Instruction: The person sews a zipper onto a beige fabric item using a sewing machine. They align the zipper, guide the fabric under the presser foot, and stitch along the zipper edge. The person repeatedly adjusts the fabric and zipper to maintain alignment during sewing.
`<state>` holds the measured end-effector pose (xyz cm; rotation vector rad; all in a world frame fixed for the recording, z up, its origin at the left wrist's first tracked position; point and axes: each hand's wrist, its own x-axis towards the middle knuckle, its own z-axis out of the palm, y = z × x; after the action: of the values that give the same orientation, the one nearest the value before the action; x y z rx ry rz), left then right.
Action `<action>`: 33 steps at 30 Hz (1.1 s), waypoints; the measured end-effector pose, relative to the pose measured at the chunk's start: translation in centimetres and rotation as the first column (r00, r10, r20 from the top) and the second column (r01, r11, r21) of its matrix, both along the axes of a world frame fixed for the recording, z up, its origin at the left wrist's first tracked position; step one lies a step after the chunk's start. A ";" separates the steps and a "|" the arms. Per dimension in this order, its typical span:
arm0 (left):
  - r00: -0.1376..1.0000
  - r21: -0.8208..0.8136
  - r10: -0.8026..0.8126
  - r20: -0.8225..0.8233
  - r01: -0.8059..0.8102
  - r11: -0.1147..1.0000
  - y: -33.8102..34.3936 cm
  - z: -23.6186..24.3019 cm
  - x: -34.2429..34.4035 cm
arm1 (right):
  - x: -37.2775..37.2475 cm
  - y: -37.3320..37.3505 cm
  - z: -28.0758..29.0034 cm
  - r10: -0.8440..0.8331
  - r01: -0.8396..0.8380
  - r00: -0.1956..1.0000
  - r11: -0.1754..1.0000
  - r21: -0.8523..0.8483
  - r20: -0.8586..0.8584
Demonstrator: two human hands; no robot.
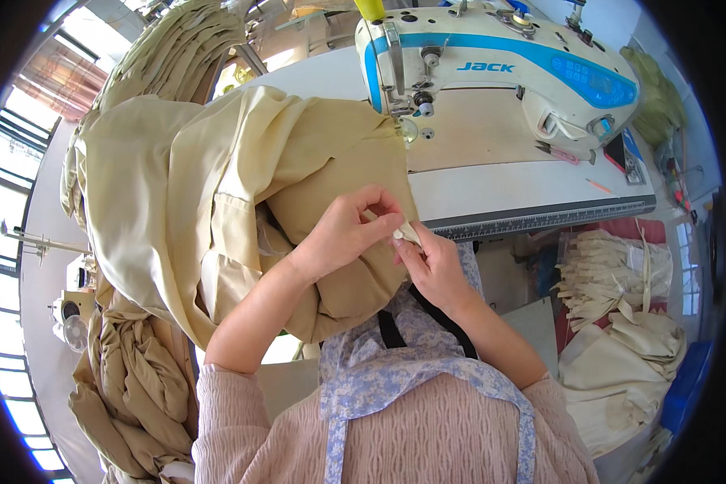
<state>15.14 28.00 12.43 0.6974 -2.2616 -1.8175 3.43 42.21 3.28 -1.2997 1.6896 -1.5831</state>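
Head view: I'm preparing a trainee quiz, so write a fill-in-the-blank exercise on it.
The large white sewing machine has a broad ____ stripe.
The large draped beige fabric lies mostly to the machine's ____, as pictured.
Of the left hand and right hand, ____ touch the small cream fabric piece.
Missing words: blue; left; both.

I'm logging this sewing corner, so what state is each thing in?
Sewing machine: upright; running or stopped, unclear.
Beige cloth: draped in folds, one edge at the machine.
Cream cloth piece: held, partly hidden.
Left hand: pinching this piece.
Right hand: pinching it too.
Pink snips: lying on the table.
Pencil: lying flat.
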 end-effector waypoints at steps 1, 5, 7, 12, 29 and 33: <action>0.999 0.023 0.046 -0.022 -0.046 0.999 -0.4 0.0 -0.1 | 0.1 0.2 0.0 0.014 -0.014 0.997 1.000 0.003 -0.072; 0.996 0.083 0.087 -0.031 -0.084 0.993 -2.8 0.7 -0.4 | 0.9 1.8 -0.4 0.120 -0.115 0.992 0.988 0.098 -0.039; 0.999 0.075 0.042 -0.017 -0.040 0.996 -3.1 0.7 -0.8 | 1.3 1.8 -0.8 0.132 -0.145 0.983 0.985 0.097 0.131; 0.997 0.101 0.009 0.075 -0.017 0.995 -2.2 -0.8 -1.4 | 1.0 -0.2 -0.1 0.048 -0.036 0.922 0.999 -0.037 0.385; 0.999 0.176 0.032 -0.008 -0.030 0.984 0.3 -1.6 -1.9 | -0.2 0.1 -1.1 0.072 -0.046 0.821 0.997 -0.061 0.566; 1.000 0.169 0.022 0.001 -0.022 0.985 0.7 -1.9 -2.4 | -0.2 0.4 -1.2 -0.014 0.073 0.913 0.989 -0.132 0.407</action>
<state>12.79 28.72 10.49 0.7453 -2.1075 -2.0161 3.23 42.64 2.04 -0.9151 1.3736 -1.8775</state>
